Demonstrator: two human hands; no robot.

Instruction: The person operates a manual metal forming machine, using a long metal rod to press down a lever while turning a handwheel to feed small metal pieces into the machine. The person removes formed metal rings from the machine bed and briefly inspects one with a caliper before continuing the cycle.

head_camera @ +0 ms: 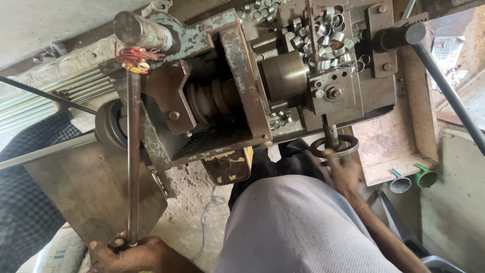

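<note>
My left hand point(129, 253) is closed around the lower end of a long steel lever rod point(133, 151), which runs up to the worn, blue-green lathe body point(202, 40) where red thread point(132, 54) is wound near its top. My right hand point(343, 172) reaches up to the small round handwheel point(334, 146) under the tool slide, fingers wrapped on its rim. Judging from the scene, cutting is well under way: a heap of bright curled metal shavings point(328, 35) lies on top of the slide, and a brass-coloured cylinder point(285, 76) sits in the machine beside the stepped pulley point(212, 98); whether this piece is finished I cannot tell. Further out, a black-knobbed lever point(444, 86) slants down at right, two short pipe pieces, one grey and one green point(427, 178), lie below a wooden tray point(394, 167), and a checked sleeve point(25, 192) crowds the left edge. My own knee point(298, 227) blocks the view of the floor.
</note>
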